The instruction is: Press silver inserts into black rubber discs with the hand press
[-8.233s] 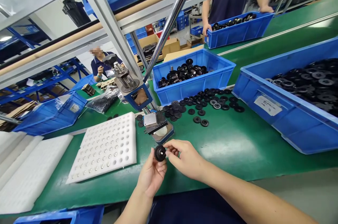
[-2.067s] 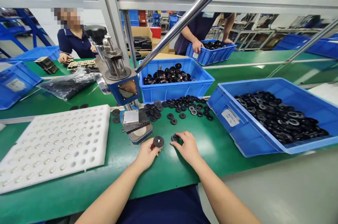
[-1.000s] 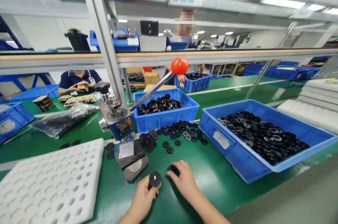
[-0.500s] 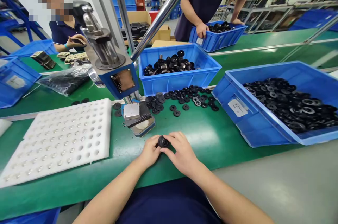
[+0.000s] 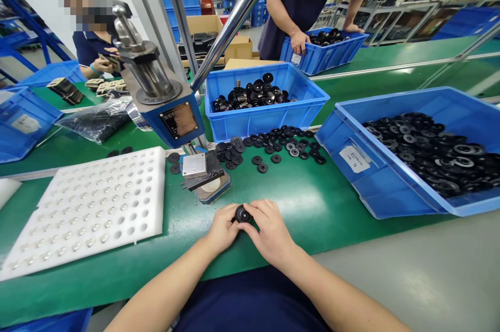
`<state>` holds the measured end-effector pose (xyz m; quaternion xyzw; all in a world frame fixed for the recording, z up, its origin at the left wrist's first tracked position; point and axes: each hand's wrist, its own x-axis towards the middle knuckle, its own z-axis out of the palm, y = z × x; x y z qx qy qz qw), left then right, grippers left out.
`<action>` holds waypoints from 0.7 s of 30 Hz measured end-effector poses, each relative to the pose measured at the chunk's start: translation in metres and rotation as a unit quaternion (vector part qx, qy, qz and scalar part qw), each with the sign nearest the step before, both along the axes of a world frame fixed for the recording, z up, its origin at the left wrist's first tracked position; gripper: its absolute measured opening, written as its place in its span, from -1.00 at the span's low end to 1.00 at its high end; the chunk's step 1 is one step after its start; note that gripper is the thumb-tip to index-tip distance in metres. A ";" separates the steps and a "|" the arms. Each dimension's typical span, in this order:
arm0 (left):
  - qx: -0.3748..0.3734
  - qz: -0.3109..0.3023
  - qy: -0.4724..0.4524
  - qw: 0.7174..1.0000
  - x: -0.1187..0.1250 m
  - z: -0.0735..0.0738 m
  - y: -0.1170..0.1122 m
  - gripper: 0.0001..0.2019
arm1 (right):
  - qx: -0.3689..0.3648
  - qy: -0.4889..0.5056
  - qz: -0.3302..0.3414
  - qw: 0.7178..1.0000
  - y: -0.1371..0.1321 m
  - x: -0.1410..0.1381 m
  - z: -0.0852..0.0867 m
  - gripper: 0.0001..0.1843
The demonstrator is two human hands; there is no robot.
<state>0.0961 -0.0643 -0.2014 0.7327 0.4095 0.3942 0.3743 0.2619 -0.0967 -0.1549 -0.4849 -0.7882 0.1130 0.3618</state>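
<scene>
Left bin (image 5: 24, 143): blue, stood beyond the pale strip (image 5: 39, 172) along the far edge of the bench (image 5: 320, 217), near its left corner.
Plastic bag (image 5: 97, 122): clear, with black contents, lay beyond the far edge too, right of the left bin.
Foam tray (image 5: 157, 192): white, lay flat on the bench's left part; silvery pieces (image 5: 108, 224) sat in most of its holes, and bare holes showed toward its right side.
Press (image 5: 177, 121): blue-bodied, stood near the far edge, just right of the foam tray; its steel lever (image 5: 242, 14) slanted up to the right and out of view.
Left hand (image 5: 222, 229): held the black wheel (image 5: 244, 214) from the left, fingers bent around it.
Black wheel: was between both hands over the middle of the bench, nearer the front edge than the press; whether it touched the bench could not be told.
Right hand (image 5: 269, 225): gripped the same wheel from the right, thumb low, fingers above.
Middle bin (image 5: 250, 124): blue, heaped with black parts (image 5: 253, 93), stood just beyond the far edge, right of the press.
Loose discs (image 5: 269, 149): mostly black, lay scattered in front of the middle bin, some overlapping.
Co-worker (image 5: 292, 1): stood across from the far edge, hands on a farther bin (image 5: 324, 58).
Right bin (image 5: 377, 178): large, blue, held many black rings (image 5: 422, 155) toward the bench's right end.
</scene>
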 end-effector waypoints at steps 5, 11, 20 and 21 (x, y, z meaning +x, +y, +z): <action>0.009 0.001 0.008 1.000 -0.001 0.001 -0.003 -0.76 | 0.031 0.037 0.002 0.999 0.001 -0.002 -0.006 -0.70; 0.003 -0.002 0.023 1.000 -0.002 0.000 -0.002 -0.81 | -0.001 0.044 0.011 0.999 0.004 0.001 -0.007 -0.67; -0.002 0.018 0.039 0.999 0.000 0.001 -0.002 -0.75 | -0.037 0.040 0.007 0.998 0.007 0.003 -0.006 -0.68; -0.002 0.024 0.041 0.999 0.000 0.001 -0.002 -0.74 | -0.050 0.054 0.006 0.997 0.009 0.004 -0.005 -0.68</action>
